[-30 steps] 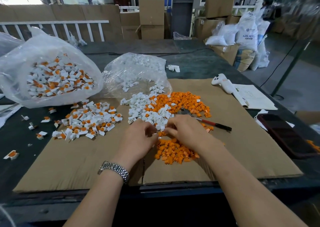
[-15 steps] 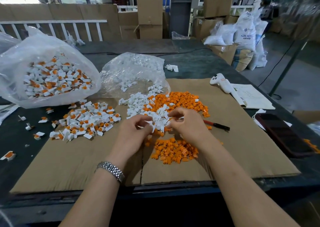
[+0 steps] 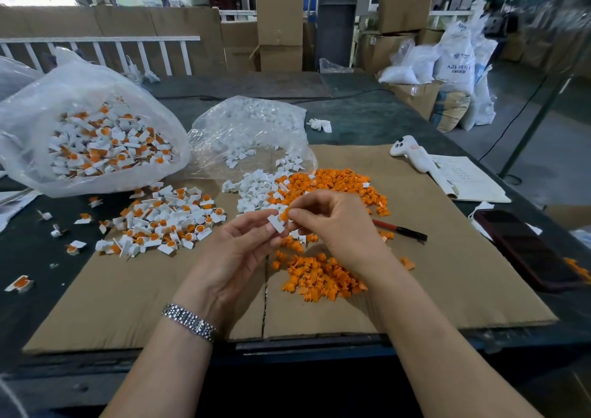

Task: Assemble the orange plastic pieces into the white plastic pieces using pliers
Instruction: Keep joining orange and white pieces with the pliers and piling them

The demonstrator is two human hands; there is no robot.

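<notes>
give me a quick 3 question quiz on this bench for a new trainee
1. True or false: the pliers are in the right hand.
2. Which hand pinches the white piece? A) left hand B) right hand C) neither
3. Fill in: the finished white-and-orange parts lie in a loose pile on the cardboard and in the big clear ____ at the far left.

Key
1. False. They lie on the cardboard, partly behind the right hand.
2. A. The right hand brings an orange piece to it.
3. bag
</notes>
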